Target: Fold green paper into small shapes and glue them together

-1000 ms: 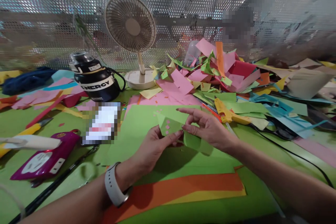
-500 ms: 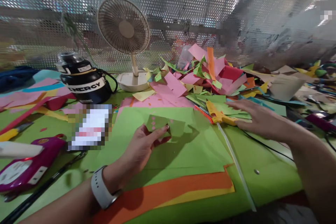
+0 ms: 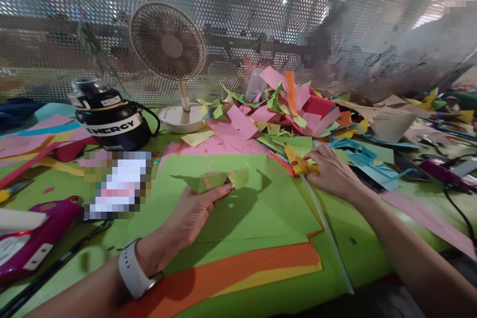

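Between the fingers of my left hand is a folded green paper piece, held above large green sheets. My right hand has its fingers closed around the back part of a yellow glue gun. A long whitish glue stick or strip runs from beside the gun toward the table's front edge. Orange paper shows under the front of the green sheets.
Behind stand a fan and a black bottle. A heap of paper scraps lies at the back centre. On the left are a blurred-out phone and a magenta device; a white cup is at the right.
My right hand has moved left onto the yellow glue gun and closed on it. In my left hand the green paper has turned and now shows its folded edges. The view has shifted slightly.
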Tool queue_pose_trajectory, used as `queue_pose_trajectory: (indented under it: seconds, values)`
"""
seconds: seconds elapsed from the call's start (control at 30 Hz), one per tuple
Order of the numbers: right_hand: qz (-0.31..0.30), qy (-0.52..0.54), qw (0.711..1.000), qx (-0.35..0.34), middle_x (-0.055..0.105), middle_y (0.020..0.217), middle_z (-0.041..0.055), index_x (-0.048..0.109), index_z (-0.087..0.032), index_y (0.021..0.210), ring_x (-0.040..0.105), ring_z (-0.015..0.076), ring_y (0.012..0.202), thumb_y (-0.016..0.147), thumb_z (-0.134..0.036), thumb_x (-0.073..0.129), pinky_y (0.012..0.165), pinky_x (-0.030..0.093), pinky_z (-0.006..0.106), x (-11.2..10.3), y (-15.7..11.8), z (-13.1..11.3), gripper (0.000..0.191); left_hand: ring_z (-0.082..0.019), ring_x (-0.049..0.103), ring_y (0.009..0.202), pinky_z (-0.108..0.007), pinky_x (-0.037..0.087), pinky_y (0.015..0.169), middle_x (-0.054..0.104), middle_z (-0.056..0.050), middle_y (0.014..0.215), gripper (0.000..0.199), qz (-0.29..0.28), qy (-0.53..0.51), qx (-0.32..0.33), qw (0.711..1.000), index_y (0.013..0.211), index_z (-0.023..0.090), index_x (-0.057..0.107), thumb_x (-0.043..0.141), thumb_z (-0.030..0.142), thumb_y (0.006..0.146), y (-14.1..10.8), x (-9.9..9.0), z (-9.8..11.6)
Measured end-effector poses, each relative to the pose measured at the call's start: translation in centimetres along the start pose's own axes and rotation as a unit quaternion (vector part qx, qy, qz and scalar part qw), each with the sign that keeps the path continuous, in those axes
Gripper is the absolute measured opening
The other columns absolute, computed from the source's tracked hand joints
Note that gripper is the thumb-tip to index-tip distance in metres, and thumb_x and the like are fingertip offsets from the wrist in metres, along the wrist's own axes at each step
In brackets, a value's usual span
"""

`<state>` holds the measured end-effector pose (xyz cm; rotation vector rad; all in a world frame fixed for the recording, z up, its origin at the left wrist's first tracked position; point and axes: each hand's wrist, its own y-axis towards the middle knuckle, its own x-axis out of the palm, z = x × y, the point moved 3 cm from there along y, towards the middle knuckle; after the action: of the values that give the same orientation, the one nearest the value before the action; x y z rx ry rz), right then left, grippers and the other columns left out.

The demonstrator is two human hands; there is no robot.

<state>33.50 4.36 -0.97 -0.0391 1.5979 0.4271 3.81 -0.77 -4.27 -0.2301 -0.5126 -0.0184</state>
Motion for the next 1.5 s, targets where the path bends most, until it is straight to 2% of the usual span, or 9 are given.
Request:
queue_pose_trajectory:
  seconds: [0.23, 0.43, 0.57, 0.7, 0.83, 0.9, 1.1, 1.27, 1.5]
  values:
    - [0.010, 0.029, 0.999, 0.028, 0.057, 0.098, 0.0094, 0.055, -0.019, 0.105, 0.059, 0.0271, 0.088, 0.069, -0.025, 0.055, 0.074, 0.047, 0.038, 1.2, 0.1, 0.7, 0.037, -0.015, 0.069, 0.080, -0.023, 0.055, 0.077, 0.076, -0.002, 0.080, 0.022, 0.027, -0.010, -0.006, 1.000, 0.072, 0.017, 0.074, 0.087, 0.014, 0.054, 0.0, -0.2, 0.0]
    - [0.160, 0.092, 0.982, 0.036, 0.057, 0.097, 0.0098, 0.059, -0.019, 0.103, 0.059, 0.0254, 0.086, 0.068, -0.025, 0.055, 0.076, 0.048, 0.037, 0.6, 0.1, 1.2, 0.035, -0.010, 0.064, 0.068, -0.016, 0.052, 0.062, 0.073, 0.000, 0.070, 0.023, 0.041, -0.001, -0.014, 0.999, 0.065, 0.015, 0.073, 0.089, 0.017, 0.049, 0.2, -0.3, 0.0]
    - [0.201, 0.171, 0.960, 0.093, 0.059, 0.097, 0.0081, 0.063, -0.022, 0.098, 0.059, 0.0247, 0.087, 0.063, -0.023, 0.057, 0.074, 0.049, 0.035, -0.1, 0.1, 1.7, 0.035, -0.008, 0.061, 0.063, -0.015, 0.049, 0.058, 0.072, 0.003, 0.068, 0.022, 0.023, 0.004, -0.011, 1.000, 0.066, 0.017, 0.073, 0.088, 0.018, 0.052, 0.3, -0.3, 0.0]
    - [0.148, 0.386, 0.892, 0.184, 0.062, 0.078, 0.0051, 0.063, -0.020, 0.082, 0.057, 0.0180, 0.061, 0.068, -0.035, 0.060, 0.052, 0.045, 0.029, -0.7, 0.5, 0.8, 0.021, -0.010, 0.063, 0.070, -0.016, 0.049, 0.058, 0.074, 0.002, 0.076, 0.021, 0.021, 0.020, -0.020, 0.999, 0.072, 0.019, 0.074, 0.087, 0.020, 0.056, 0.2, -0.5, -0.1]
    - [0.025, 0.602, 0.779, 0.171, 0.065, 0.071, 0.0032, 0.065, -0.017, 0.082, 0.050, 0.0103, 0.050, 0.067, -0.038, 0.067, 0.044, 0.041, 0.022, -1.5, 1.0, -2.7, 0.026, -0.011, 0.064, 0.071, -0.019, 0.048, 0.060, 0.074, 0.001, 0.079, 0.021, 0.016, 0.012, -0.027, 0.999, 0.075, 0.020, 0.073, 0.086, 0.022, 0.058, 0.2, -0.6, -0.1]
    - [-0.005, 0.637, 0.755, 0.157, 0.064, 0.068, 0.0025, 0.066, -0.016, 0.080, 0.049, 0.0087, 0.049, 0.064, -0.037, 0.074, 0.042, 0.039, 0.019, -1.9, 1.0, -4.5, 0.028, -0.010, 0.062, 0.066, -0.019, 0.047, 0.060, 0.073, 0.000, 0.074, 0.022, 0.014, 0.007, -0.016, 1.000, 0.073, 0.018, 0.072, 0.087, 0.022, 0.056, 0.4, -0.6, 0.0]
    - [-0.097, 0.588, 0.797, 0.102, 0.052, 0.052, -0.0037, 0.068, -0.017, 0.083, 0.040, 0.0068, 0.042, 0.071, -0.045, 0.073, 0.034, 0.032, 0.017, -0.9, -0.5, -8.7, 0.031, -0.009, 0.059, 0.060, -0.021, 0.045, 0.061, 0.070, 0.000, 0.068, 0.025, 0.016, -0.007, -0.010, 1.000, 0.070, 0.014, 0.068, 0.087, 0.017, 0.053, 0.7, -0.5, -0.1]
    - [-0.097, 0.532, 0.840, 0.049, 0.058, 0.054, -0.0032, 0.069, -0.021, 0.080, 0.046, 0.0091, 0.043, 0.074, -0.041, 0.069, 0.035, 0.040, 0.019, -0.3, -1.5, -10.0, 0.021, -0.009, 0.060, 0.062, -0.022, 0.045, 0.062, 0.069, 0.000, 0.070, 0.022, 0.000, -0.005, -0.008, 1.000, 0.070, 0.015, 0.068, 0.086, 0.018, 0.058, 0.5, -0.6, -0.2]
    - [-0.073, 0.532, 0.842, 0.054, 0.070, 0.060, -0.0017, 0.071, -0.023, 0.078, 0.061, 0.0137, 0.047, 0.069, -0.036, 0.072, 0.041, 0.053, 0.022, -0.1, -1.9, -10.1, 0.016, -0.009, 0.058, 0.061, -0.024, 0.044, 0.062, 0.066, 0.002, 0.067, 0.022, 0.003, 0.017, -0.002, 1.000, 0.066, 0.017, 0.065, 0.085, 0.020, 0.059, 0.5, -0.7, -0.2]
